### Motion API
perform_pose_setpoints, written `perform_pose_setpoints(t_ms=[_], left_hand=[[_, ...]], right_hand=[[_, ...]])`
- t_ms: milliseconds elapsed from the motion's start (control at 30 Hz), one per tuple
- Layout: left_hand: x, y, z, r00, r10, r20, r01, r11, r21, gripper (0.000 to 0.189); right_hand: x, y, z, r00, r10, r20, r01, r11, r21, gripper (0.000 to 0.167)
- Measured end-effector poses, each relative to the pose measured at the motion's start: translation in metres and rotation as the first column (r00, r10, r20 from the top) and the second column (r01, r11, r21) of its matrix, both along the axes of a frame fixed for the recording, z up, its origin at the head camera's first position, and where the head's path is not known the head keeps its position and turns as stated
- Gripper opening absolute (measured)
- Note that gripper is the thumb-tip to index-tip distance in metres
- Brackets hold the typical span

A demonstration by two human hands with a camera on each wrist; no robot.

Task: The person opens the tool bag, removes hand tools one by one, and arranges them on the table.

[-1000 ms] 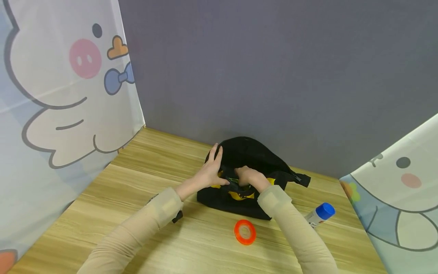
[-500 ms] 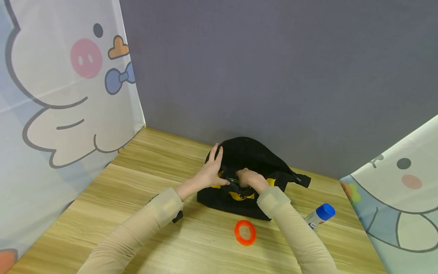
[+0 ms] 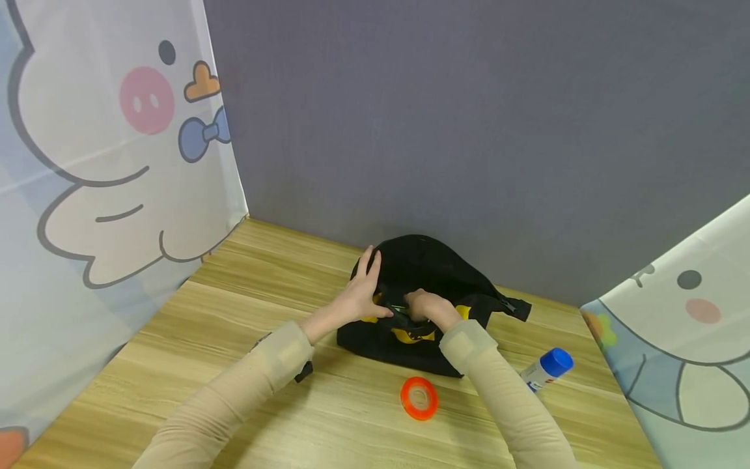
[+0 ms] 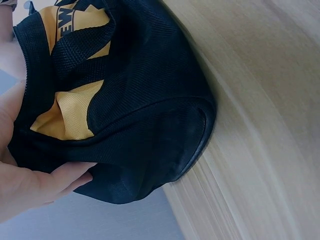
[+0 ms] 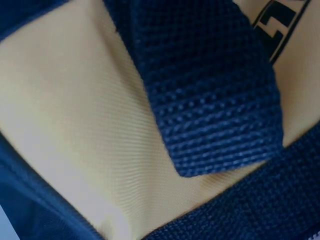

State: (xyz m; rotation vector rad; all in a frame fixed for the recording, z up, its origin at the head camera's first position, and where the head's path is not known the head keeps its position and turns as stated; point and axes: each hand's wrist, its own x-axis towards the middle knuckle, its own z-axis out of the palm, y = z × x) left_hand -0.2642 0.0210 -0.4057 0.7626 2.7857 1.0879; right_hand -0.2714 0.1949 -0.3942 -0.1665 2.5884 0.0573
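Note:
A black and yellow fabric tool bag [image 3: 398, 355] stands on the table with its zipped mouth spread apart. My left hand [image 3: 351, 299] lies at the left end of that mouth. Its fingers are straight and spread toward the back rim, and the thumb reaches along the front rim. In the left wrist view, fingertips [image 4: 75, 175] rest against the bag's dark side. My right hand [image 3: 430, 306] reaches down into the opening, its fingertips hidden inside. Beside it in the bag a bit of something green [image 3: 400, 308] shows. The right wrist view is filled by the bag's yellow panel [image 5: 75, 100] and black webbing strap [image 5: 210, 110].
An orange-red roll of tape [image 3: 418, 398] lies in front of the bag. A glue stick with a blue cap [image 3: 556, 362] lies to the right, partly behind the right sleeve. A small black object [image 3: 304, 371] shows beside the left sleeve. A grey wall [image 3: 410, 130] rises behind.
The right hand has shifted very slightly inside the bag's mouth. The left hand, bag, tape and glue stick stay in place.

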Motion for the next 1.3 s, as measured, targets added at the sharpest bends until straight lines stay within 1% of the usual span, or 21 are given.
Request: perform_pose_setpoints(t_ms=[100, 233, 333, 400, 567, 733, 967, 1067, 1300], left_hand=[[-0.001, 0.0, -0.001, 1.0, -0.001, -0.006, 0.001, 1.0, -0.012, 0.122], [-0.001, -0.001, -0.001, 1.0, -0.005, -0.004, 0.005, 1.0, -0.017, 0.122], [0.0, -0.001, 0.0, 1.0, -0.007, -0.001, 0.007, 1.0, -0.01, 0.122], [0.0, -0.001, -0.001, 1.0, -0.009, -0.001, 0.009, 1.0, -0.005, 0.121], [0.0, -0.001, -0.001, 1.0, -0.01, -0.004, 0.01, 1.0, -0.009, 0.122], [0.001, -0.001, -0.001, 1.0, -0.01, -0.001, 0.01, 1.0, -0.008, 0.121], [0.001, 0.0, 0.0, 1.0, -0.005, 0.003, 0.005, 1.0, -0.021, 0.121], [0.0, 0.0, -0.001, 1.0, -0.001, 0.003, 0.001, 1.0, -0.028, 0.122], [-0.001, 0.0, -0.002, 1.0, 0.003, -0.004, -0.003, 1.0, -0.031, 0.122]], right_hand=[[-0.001, 0.0, 0.0, 1.0, 0.003, -0.01, -0.003, 1.0, 0.007, 0.016], [-0.001, 0.0, 0.001, 1.0, 0.011, -0.02, -0.011, 1.0, 0.018, 0.034], [-0.001, 0.0, 0.003, 1.0, 0.015, -0.026, -0.015, 1.0, -0.001, 0.04], [0.0, 0.0, 0.005, 0.999, 0.018, -0.031, -0.019, 1.0, -0.024, 0.04], [0.001, 0.0, 0.008, 0.996, 0.053, -0.071, -0.058, 0.995, -0.075, 0.032], [0.0, 0.002, 0.011, 0.992, 0.084, -0.097, -0.094, 0.991, -0.097, 0.03], [0.001, 0.007, 0.019, 0.987, 0.101, -0.127, -0.116, 0.986, -0.117, 0.016], [0.001, 0.009, 0.022, 0.986, 0.095, -0.135, -0.112, 0.985, -0.131, 0.015], [0.003, 0.015, 0.032, 0.987, 0.055, -0.154, -0.083, 0.98, -0.183, 0.022]])
